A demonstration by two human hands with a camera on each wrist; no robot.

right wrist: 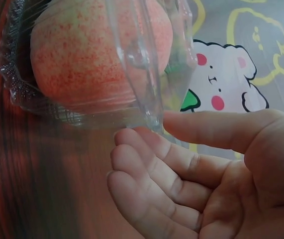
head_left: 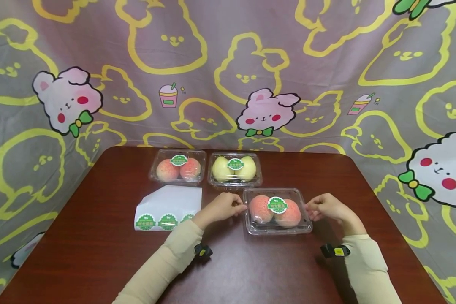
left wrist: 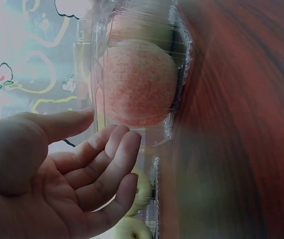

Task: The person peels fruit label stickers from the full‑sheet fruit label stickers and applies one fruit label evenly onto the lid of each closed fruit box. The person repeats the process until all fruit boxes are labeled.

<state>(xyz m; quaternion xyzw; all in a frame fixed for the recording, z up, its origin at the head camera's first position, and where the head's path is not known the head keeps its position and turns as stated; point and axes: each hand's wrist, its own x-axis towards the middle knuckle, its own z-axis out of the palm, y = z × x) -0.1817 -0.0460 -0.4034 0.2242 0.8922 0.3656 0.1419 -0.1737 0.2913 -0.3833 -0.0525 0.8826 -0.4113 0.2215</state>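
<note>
A clear plastic fruit box (head_left: 277,230) with two pink-red peaches (head_left: 261,209) inside stands at the middle right of the table, its lid closed. A round green-and-white sticker (head_left: 278,205) is on the lid. At its left end, my left hand (head_left: 224,207) has thumb and fingertips at the rim, lightly pinching it. My right hand (head_left: 328,207) pinches the rim at the opposite end. The right wrist view shows the thumb and index finger (right wrist: 149,142) meeting at the box's edge, with a peach (right wrist: 92,55) behind the plastic. Wristbands circle both sleeves.
Behind stand a second box of peaches (head_left: 167,170) and a box of yellow-green fruit (head_left: 223,169), both closed and stickered. A white sheet of green stickers (head_left: 171,202) lies left of my left hand. Patterned cloth (head_left: 213,84) hangs beyond the brown table (head_left: 80,249).
</note>
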